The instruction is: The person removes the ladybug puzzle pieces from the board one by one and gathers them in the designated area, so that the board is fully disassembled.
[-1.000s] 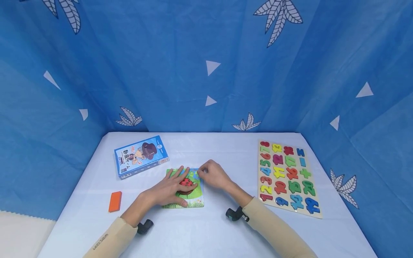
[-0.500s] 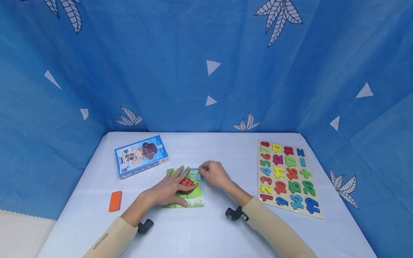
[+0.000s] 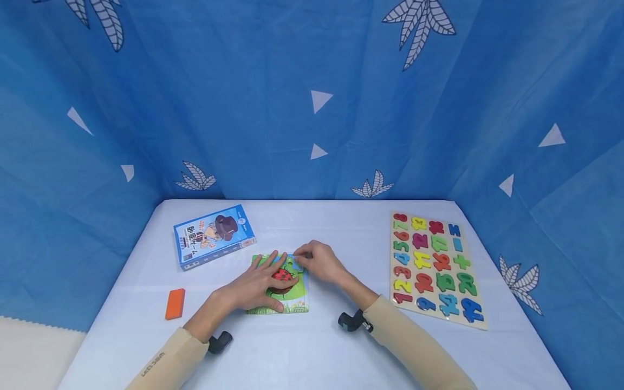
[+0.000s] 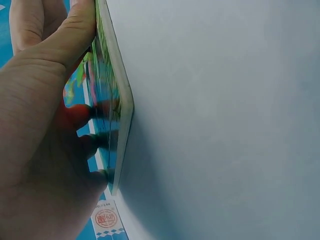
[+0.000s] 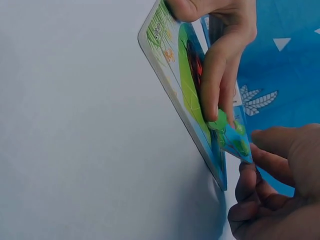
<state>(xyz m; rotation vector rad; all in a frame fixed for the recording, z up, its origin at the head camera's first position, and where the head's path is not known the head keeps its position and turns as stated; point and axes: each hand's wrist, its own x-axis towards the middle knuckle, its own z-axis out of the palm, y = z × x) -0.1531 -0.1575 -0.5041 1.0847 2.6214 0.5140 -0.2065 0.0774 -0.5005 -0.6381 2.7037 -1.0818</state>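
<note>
A ladybug jigsaw puzzle [image 3: 292,309] in a thin, flat tray lies at the middle of the white table. My left hand [image 3: 258,284] rests on it with fingers spread, hiding much of its left side. In the left wrist view that hand's thumb [image 4: 70,37] lies along the grassy edge. At the puzzle's far right corner my right hand [image 3: 319,261] pinches a blue and green puzzle piece [image 5: 234,141]. The right wrist view shows this piece tilted up from the tray, with a left fingertip [image 5: 211,107] close to its inner end. Whether that fingertip touches it, I cannot tell.
A blue game box [image 3: 214,236] lies at the back left, with an orange block [image 3: 174,304] in front of it. On the right is a wooden number board [image 3: 436,271] with coloured pieces. Blue curtains [image 3: 312,135] hang behind and beside the table.
My right hand has shifted slightly left, further over the puzzle's far right corner. The left hand has stayed in place.
</note>
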